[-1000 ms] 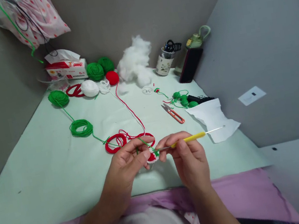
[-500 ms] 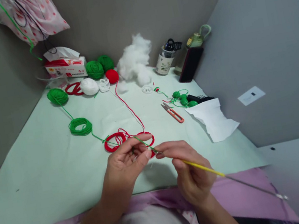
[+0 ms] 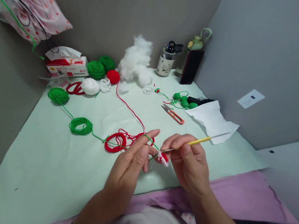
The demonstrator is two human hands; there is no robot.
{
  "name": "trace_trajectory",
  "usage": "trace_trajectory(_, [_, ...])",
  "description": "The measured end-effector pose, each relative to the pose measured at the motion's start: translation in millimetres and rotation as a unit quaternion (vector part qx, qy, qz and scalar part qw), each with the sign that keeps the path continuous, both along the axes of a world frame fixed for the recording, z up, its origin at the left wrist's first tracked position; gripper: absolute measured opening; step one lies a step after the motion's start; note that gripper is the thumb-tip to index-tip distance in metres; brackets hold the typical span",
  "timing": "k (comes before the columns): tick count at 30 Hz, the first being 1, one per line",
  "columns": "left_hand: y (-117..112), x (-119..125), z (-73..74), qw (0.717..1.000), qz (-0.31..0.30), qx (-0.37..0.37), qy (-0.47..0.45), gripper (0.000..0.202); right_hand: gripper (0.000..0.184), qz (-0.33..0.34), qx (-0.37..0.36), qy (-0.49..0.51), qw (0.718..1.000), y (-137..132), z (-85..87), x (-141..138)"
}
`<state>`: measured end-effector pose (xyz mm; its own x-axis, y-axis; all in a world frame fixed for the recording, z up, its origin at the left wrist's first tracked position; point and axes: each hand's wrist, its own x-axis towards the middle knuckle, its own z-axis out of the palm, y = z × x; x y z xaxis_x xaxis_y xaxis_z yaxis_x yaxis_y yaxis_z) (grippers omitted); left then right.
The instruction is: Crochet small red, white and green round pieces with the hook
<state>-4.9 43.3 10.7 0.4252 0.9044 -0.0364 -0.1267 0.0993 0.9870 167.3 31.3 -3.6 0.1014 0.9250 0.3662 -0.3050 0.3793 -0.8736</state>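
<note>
My right hand [image 3: 188, 159] is closed around a yellow-handled crochet hook [image 3: 198, 141] that points right, level over the table. A small red and white crochet piece [image 3: 162, 158] hangs at the hook's tip between both hands. My left hand [image 3: 131, 163] has its fingers stretched out, with green yarn [image 3: 150, 139] looped over the forefinger and the piece pinched at its fingertips. The green strand runs back to a green yarn coil [image 3: 80, 126]. Red yarn loops [image 3: 116, 142] lie just beyond my hands.
On the pale green table [image 3: 47, 172]: orange snips [image 3: 173, 114], white paper [image 3: 214, 120], small green crochet balls [image 3: 183, 100], white stuffing [image 3: 136, 62], green, red and white yarn balls [image 3: 96, 70], a tissue box [image 3: 68, 66], a cup of tools [image 3: 166, 62]. Grey walls enclose the corner.
The hook swung from pointing down to the lower right back up to level and rightward. The crochet piece now hangs visible between my hands; my left forefinger has straightened.
</note>
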Motion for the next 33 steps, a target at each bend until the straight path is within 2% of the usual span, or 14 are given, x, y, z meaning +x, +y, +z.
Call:
trace_trajectory(3, [2.4, -0.7, 0.5, 1.000, -0.009, 0.005, 0.025, 0.039, 0.020, 0.035, -0.003, -0.007, 0.999, -0.5, 0.4, 2.7])
trace_trajectory(5, [2.9, 0.0, 0.3, 0.999, 0.023, 0.030, 0.040, 0.034, 0.020, 0.040, 0.007, -0.033, 0.999, -3.4, -0.2, 4.8])
trace_trajectory(8, [2.7, 1.3, -0.2, 0.986, 0.084, 0.120, 0.080, 0.030, 0.021, -0.001, 0.049, -0.120, 0.992, -9.4, -0.3, 7.8])
trace_trajectory(10, [2.6, 2.0, -0.6, 0.962, 0.125, 0.210, 0.119, 0.029, 0.021, -0.043, 0.092, -0.203, 0.974, -13.2, 0.1, 9.4])
trace_trajectory(13, [2.0, 2.4, -0.5, 0.901, 0.171, 0.361, 0.168, 0.028, 0.023, -0.081, 0.153, -0.317, 0.933, -17.3, -0.1, 10.1])
trace_trajectory(15, [0.9, 2.6, 0.5, 0.883, 0.171, 0.398, 0.179, 0.027, 0.024, -0.102, 0.183, -0.360, 0.909, -18.7, -0.8, 9.3])
trace_trajectory(17, [-1.1, 3.4, 2.1, 0.907, 0.162, 0.349, 0.173, 0.025, 0.025, -0.128, 0.198, -0.376, 0.896, -19.5, -1.7, 7.7])
trace_trajectory(20, [-4.5, 6.6, 3.9, 0.952, 0.165, 0.220, 0.135, 0.025, 0.026, -0.151, 0.198, -0.377, 0.892, -20.1, -3.1, 4.2])
trace_trajectory(23, [-7.2, 11.6, 3.0, 0.975, 0.187, 0.107, 0.055, 0.027, 0.030, -0.174, 0.198, -0.395, 0.880, -20.1, -5.8, 0.7])
trace_trajectory(26, [-8.0, 15.0, 0.3, 0.984, 0.144, -0.056, -0.087, 0.037, 0.039, -0.201, 0.210, -0.436, 0.852, -19.0, -10.0, -0.2])
trace_trajectory(28, [-6.8, 14.5, -1.6, 0.964, 0.071, -0.184, -0.179, 0.041, 0.045, -0.189, 0.231, -0.439, 0.847, -17.6, -11.6, 1.3])
trace_trajectory(30, [-4.1, 11.5, -3.1, 0.936, 0.027, -0.266, -0.229, 0.041, 0.043, -0.158, 0.224, -0.403, 0.873, -15.9, -10.4, 3.7])
trace_trajectory(31, [-2.5, 9.4, -3.6, 0.930, 0.023, -0.281, -0.235, 0.040, 0.039, -0.146, 0.199, -0.370, 0.895, -15.1, -8.6, 4.8])
trace_trajectory(33, [0.4, 5.1, -4.1, 0.937, 0.038, -0.265, -0.223, 0.037, 0.028, -0.124, 0.134, -0.280, 0.942, -13.5, -3.5, 6.2])
